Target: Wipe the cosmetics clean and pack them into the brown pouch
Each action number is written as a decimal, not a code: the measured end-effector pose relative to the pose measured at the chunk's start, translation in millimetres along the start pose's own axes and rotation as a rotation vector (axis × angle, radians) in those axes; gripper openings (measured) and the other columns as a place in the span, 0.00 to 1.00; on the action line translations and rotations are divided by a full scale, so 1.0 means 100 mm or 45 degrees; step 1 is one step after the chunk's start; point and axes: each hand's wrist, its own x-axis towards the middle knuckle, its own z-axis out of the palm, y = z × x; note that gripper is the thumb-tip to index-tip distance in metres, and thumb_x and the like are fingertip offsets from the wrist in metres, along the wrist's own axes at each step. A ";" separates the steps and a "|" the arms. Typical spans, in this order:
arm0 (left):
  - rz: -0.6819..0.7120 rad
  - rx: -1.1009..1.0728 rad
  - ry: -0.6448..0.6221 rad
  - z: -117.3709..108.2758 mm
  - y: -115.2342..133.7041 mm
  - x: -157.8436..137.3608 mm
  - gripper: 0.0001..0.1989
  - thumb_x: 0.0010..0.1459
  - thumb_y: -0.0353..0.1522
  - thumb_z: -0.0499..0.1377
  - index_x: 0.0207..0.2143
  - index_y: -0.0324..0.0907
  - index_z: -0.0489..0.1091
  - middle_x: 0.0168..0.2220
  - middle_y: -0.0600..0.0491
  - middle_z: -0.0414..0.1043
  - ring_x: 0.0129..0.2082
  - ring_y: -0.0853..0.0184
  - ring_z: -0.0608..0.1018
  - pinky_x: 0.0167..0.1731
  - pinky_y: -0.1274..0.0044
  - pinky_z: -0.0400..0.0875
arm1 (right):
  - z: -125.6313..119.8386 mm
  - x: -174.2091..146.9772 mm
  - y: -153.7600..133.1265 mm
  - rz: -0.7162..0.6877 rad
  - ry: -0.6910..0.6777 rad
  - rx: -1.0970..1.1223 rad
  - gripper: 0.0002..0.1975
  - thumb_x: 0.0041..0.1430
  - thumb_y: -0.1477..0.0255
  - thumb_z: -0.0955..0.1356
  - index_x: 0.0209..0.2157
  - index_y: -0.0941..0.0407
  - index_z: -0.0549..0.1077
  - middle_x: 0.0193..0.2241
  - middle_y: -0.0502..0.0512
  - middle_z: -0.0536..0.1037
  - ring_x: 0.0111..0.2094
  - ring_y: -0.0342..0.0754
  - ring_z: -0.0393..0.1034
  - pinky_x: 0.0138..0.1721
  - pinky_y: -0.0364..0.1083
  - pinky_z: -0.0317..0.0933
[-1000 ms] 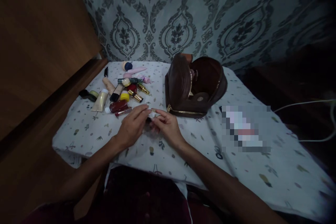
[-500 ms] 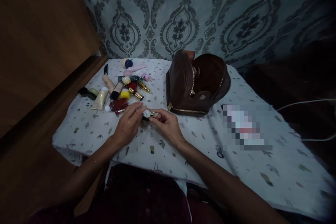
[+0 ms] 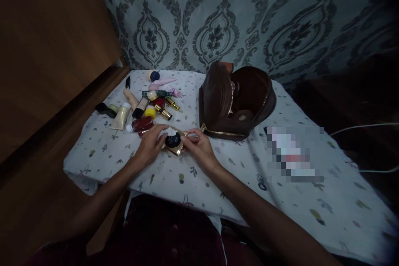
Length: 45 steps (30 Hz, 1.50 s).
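Note:
Both my hands meet over a gold case with a black round part (image 3: 173, 140), low above the cloth in front of the cosmetics. My right hand (image 3: 201, 149) pinches its right side between thumb and fingers. At its left edge, my left hand (image 3: 150, 144) has its fingers closed on a crumpled white tissue (image 3: 164, 132), pressed against the case. Just beyond my left hand lies a dark red bottle (image 3: 142, 124) with a white cap. Two gold-and-dark tubes, one of them a lipstick-like tube (image 3: 163, 112), rest a little farther back.
An unzipped brown bag (image 3: 218, 104) stands right of the hands. Several cosmetics lie at the left, among them a cream tube (image 3: 120, 117), a yellow-lidded jar (image 3: 150, 112) and a pink tube (image 3: 163, 81). A blurred-out flat object (image 3: 291, 153) lies at right. Patterned wall behind.
The gold case has been tilted so its black round part and gold front edge now show. My hands stay close together around it. The view has shifted slightly.

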 end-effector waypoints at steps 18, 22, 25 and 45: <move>0.189 0.334 -0.307 0.14 0.22 0.24 0.14 0.63 0.24 0.51 0.46 0.41 0.72 0.43 0.47 0.70 0.44 0.59 0.72 0.45 0.66 0.73 | -0.24 0.13 0.06 -0.379 0.122 -0.619 0.17 0.62 0.59 0.64 0.41 0.53 0.79 0.36 0.56 0.80 0.38 0.52 0.73 0.43 0.51 0.65; 0.347 0.367 -0.469 0.15 0.43 0.19 0.14 0.63 0.23 0.51 0.47 0.41 0.71 0.44 0.47 0.71 0.45 0.59 0.71 0.47 0.65 0.73 | -0.25 0.13 0.05 -0.341 0.115 -0.602 0.18 0.62 0.57 0.64 0.41 0.53 0.78 0.33 0.54 0.79 0.35 0.51 0.72 0.40 0.49 0.64; 0.457 0.352 -0.538 0.10 0.51 0.04 0.16 0.63 0.22 0.49 0.49 0.41 0.69 0.47 0.46 0.71 0.50 0.58 0.71 0.51 0.62 0.72 | -0.24 0.11 0.02 -0.332 0.103 -0.608 0.18 0.62 0.56 0.64 0.39 0.53 0.78 0.32 0.54 0.79 0.35 0.50 0.72 0.39 0.48 0.64; 0.261 0.435 -0.123 -0.11 0.07 -0.40 0.19 0.67 0.27 0.50 0.59 0.42 0.61 0.51 0.44 0.67 0.51 0.59 0.72 0.47 0.66 0.75 | -0.15 0.01 -0.03 -0.585 -0.076 -0.998 0.20 0.69 0.60 0.59 0.43 0.56 0.79 0.40 0.61 0.77 0.43 0.54 0.71 0.47 0.53 0.64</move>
